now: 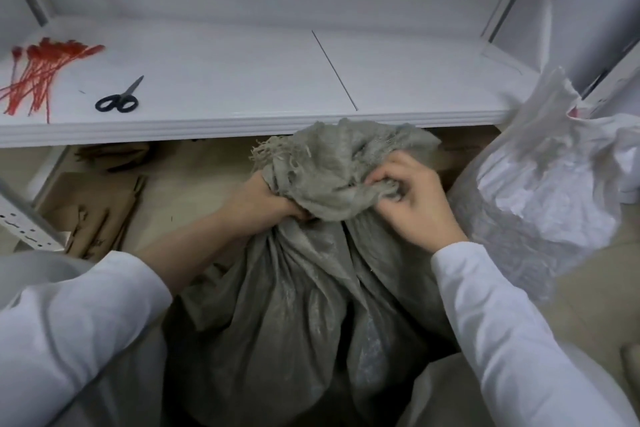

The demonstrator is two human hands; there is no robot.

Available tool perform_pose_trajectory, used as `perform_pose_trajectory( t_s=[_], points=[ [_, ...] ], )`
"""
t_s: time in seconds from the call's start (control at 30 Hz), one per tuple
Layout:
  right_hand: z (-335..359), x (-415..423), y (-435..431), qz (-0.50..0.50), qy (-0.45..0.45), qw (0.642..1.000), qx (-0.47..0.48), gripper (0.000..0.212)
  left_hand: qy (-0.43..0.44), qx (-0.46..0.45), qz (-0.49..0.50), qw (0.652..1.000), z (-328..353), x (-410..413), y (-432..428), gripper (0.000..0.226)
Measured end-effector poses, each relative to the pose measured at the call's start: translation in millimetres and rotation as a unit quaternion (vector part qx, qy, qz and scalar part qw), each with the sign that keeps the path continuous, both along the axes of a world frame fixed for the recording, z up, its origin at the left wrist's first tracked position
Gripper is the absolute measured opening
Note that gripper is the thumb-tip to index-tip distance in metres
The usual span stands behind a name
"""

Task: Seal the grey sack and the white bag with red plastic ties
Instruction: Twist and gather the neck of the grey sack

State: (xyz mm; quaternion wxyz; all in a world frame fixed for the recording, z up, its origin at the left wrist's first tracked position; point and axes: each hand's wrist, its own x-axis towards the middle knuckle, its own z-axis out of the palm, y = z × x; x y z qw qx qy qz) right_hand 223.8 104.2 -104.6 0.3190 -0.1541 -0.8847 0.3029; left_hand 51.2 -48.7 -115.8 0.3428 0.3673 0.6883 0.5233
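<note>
1. Grey sack [304, 288] stands on the floor below the shelf [242, 80]; left hand [266, 199] and right hand [412, 198] both clutch its bunched mouth.
2. Twist the neck tight and hold one-handed before reaching for the red ties [41, 73].
3. White bag [540, 191] is at right, open.

White shelf [242, 80] — red ties [41, 74], black scissors [119, 99]

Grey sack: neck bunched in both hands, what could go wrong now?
The left hand and right hand both grip the grey sack at its gathered neck, while the red ties lie on the shelf, far left. Reaching for one may let the neck spread. The white bag beside it has a loose top and could spill if bumped.
</note>
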Motion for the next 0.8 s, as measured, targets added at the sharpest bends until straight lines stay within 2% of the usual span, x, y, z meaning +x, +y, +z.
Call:
perform_pose_trajectory(
  t_s=[0.07, 0.13, 0.17, 0.23, 0.27, 0.3, 0.37, 0.43, 0.47, 0.53, 0.57, 0.6, 0.63, 0.7, 0.73, 0.8],
  points=[
    [11.9, -0.6, -0.4, -0.076, 0.128, 0.977, -0.152, 0.029, 0.117, -0.092, -0.006, 0.989, -2.9, -2.9, 0.4, 0.029],
    [22.8, 6.8, 10.2, -0.170, 0.264, 0.892, -0.327, 0.026, 0.241, -0.215, -0.024, 0.946, -5.4, -5.4, -1.7, 0.023],
    [26.6, 12.1, 15.6, -0.208, 0.302, 0.848, -0.382, 0.027, 0.279, -0.254, -0.044, 0.925, -5.7, -6.0, -2.7, 0.024],
    [24.8, 21.4, 30.0, -0.265, 0.351, 0.780, -0.445, 0.020, 0.304, -0.290, -0.070, 0.905, -4.5, -6.4, -3.7, 0.025],
    [22.3, 25.2, 35.6, -0.271, 0.372, 0.753, -0.470, 0.015, 0.298, -0.295, -0.076, 0.905, -3.7, -7.4, -3.4, 0.025],
    [21.4, 27.8, 38.6, -0.254, 0.388, 0.735, -0.494, 0.019, 0.271, -0.288, -0.080, 0.915, -2.8, -7.8, -3.6, 0.027],
    [20.5, 29.7, 42.7, -0.162, 0.376, 0.738, -0.537, 0.036, 0.142, -0.231, -0.094, 0.958, -3.0, -8.5, -4.0, 0.047],
    [20.8, 26.6, 41.7, -0.111, 0.285, 0.796, -0.522, 0.038, -0.027, -0.141, -0.083, 0.986, 1.9, -1.6, -5.9, 0.069],
    [19.4, 23.0, 38.2, -0.132, 0.234, 0.830, -0.489, 0.040, -0.104, -0.084, -0.056, 0.989, 4.9, 0.7, -4.7, 0.069],
    [9.4, 20.3, 35.7, -0.210, 0.163, 0.875, -0.405, 0.072, -0.212, 0.032, 0.003, 0.977, 19.3, 2.9, -1.8, 0.055],
    [7.0, 20.1, 33.1, -0.238, 0.145, 0.878, -0.389, 0.089, -0.246, 0.077, 0.028, 0.966, 30.5, 3.6, -2.1, 0.047],
    [3.8, 19.8, 31.4, -0.245, 0.127, 0.879, -0.389, 0.098, -0.269, 0.107, 0.050, 0.956, 40.2, 2.7, -2.8, 0.038],
    [1.5, 20.4, 29.3, -0.225, 0.109, 0.875, -0.414, 0.095, -0.283, 0.118, 0.063, 0.950, 49.3, 3.0, -4.8, 0.030],
    [-3.9, 19.4, 21.1, -0.147, 0.046, 0.857, -0.492, 0.072, -0.295, 0.113, 0.065, 0.947, 59.9, 4.0, -10.1, 0.021],
    [-7.1, 16.8, 15.1, -0.125, -0.002, 0.848, -0.515, 0.071, -0.298, 0.112, 0.058, 0.946, 63.4, 5.8, -13.1, 0.021],
    [-13.5, 11.5, 2.9, -0.115, -0.095, 0.829, -0.539, 0.092, -0.308, 0.116, 0.035, 0.943, 69.2, 12.2, -16.9, 0.024]
  ],
)
